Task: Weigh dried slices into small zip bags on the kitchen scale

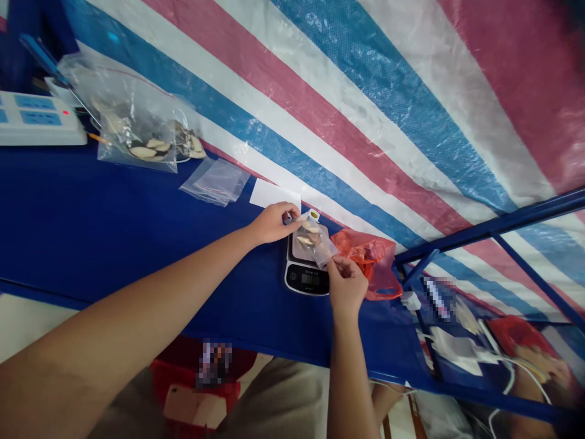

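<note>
blue table [91,231] bears scale [307,279]; power strip [36,119]; clear bags [214,181]; red bag [372,259]; paper [274,195].

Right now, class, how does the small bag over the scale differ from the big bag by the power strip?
The small bag is pinched by the left hand and right hand; the big bag lies untouched. The small bag holds fewer pale slices than the big bag. Both are clear plastic.
</note>
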Action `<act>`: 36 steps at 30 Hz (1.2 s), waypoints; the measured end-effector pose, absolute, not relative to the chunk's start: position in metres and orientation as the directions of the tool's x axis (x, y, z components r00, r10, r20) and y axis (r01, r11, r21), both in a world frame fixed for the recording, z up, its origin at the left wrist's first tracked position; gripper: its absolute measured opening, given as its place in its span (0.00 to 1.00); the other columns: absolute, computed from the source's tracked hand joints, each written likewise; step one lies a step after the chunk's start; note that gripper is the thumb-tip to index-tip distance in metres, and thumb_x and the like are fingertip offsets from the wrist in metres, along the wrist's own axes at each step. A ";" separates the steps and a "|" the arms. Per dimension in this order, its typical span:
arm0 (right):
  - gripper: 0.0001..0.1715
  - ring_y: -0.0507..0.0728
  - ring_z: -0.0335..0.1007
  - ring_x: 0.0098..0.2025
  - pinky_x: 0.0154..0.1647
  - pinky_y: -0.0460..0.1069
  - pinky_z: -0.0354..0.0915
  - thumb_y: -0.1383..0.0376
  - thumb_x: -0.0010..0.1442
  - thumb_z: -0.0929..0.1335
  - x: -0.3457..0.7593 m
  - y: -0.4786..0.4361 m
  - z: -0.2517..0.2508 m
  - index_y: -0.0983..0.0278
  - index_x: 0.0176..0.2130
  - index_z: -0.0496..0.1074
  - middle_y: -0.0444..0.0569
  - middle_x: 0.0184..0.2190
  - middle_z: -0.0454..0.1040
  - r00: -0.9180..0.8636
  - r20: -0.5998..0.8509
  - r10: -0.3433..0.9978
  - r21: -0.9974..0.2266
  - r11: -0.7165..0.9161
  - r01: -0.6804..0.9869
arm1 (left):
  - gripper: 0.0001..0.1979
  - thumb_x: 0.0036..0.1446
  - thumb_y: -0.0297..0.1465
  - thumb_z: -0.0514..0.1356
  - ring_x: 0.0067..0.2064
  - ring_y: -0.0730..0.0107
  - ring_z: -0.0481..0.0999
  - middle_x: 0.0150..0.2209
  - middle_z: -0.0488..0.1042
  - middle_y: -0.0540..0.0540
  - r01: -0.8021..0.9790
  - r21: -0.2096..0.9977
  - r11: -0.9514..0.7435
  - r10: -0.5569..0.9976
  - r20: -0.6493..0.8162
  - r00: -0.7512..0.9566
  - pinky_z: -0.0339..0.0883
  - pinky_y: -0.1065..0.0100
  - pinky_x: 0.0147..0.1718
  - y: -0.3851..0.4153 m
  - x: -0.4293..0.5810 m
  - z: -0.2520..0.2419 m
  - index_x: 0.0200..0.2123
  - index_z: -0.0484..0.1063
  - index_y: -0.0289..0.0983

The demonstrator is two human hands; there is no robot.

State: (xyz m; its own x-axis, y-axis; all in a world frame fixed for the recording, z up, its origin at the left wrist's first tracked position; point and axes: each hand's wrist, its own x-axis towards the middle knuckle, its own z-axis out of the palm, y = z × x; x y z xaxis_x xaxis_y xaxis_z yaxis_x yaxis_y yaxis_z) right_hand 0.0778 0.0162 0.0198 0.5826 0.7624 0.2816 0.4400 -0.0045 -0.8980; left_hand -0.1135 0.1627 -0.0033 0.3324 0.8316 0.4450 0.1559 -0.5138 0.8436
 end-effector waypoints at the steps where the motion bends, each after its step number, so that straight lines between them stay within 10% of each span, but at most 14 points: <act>1: 0.14 0.58 0.77 0.32 0.38 0.52 0.72 0.57 0.51 0.75 0.076 0.018 0.020 0.65 0.34 0.79 0.51 0.30 0.81 0.591 0.300 0.749 -0.872 -0.036 0.488 | 0.10 0.55 0.38 0.62 0.37 0.69 0.73 0.40 0.78 0.47 0.156 0.843 -0.515 0.831 0.446 0.333 0.68 0.64 0.41 0.163 -0.113 -0.003 0.38 0.74 0.39; 6: 0.13 0.59 0.78 0.33 0.40 0.53 0.72 0.58 0.53 0.73 0.070 0.024 0.020 0.65 0.35 0.79 0.52 0.30 0.81 0.585 0.327 0.742 -0.832 -0.067 0.550 | 0.10 0.55 0.37 0.62 0.37 0.69 0.73 0.40 0.78 0.47 0.145 0.844 -0.516 0.828 0.447 0.338 0.67 0.65 0.41 0.162 -0.113 -0.003 0.38 0.74 0.39; 15: 0.13 0.50 0.66 0.23 0.22 0.45 0.61 0.59 0.50 0.74 0.089 0.001 0.008 0.64 0.34 0.73 0.48 0.31 0.80 0.698 0.193 0.689 -0.981 0.130 0.143 | 0.10 0.59 0.39 0.59 0.36 0.68 0.73 0.37 0.78 0.47 0.134 0.896 -0.424 0.900 0.399 0.176 0.67 0.65 0.39 0.166 -0.117 0.004 0.35 0.74 0.38; 36: 0.16 0.48 0.59 0.21 0.20 0.43 0.55 0.54 0.52 0.73 0.094 -0.009 -0.001 0.62 0.33 0.71 0.39 0.22 0.68 0.796 0.156 0.585 -0.988 0.106 0.116 | 0.10 0.58 0.38 0.59 0.40 0.65 0.74 0.38 0.77 0.46 0.142 0.924 -0.355 0.934 0.358 0.008 0.69 0.66 0.39 0.176 -0.123 0.000 0.37 0.73 0.39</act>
State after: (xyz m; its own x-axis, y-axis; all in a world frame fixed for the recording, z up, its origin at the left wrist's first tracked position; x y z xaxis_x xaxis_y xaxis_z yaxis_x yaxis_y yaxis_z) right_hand 0.0945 -0.0087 -0.0012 0.7956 0.5854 0.1560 0.1160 0.1056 -0.9876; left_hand -0.1227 0.1758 -0.0005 0.0079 0.9339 0.3575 0.1415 -0.3550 0.9241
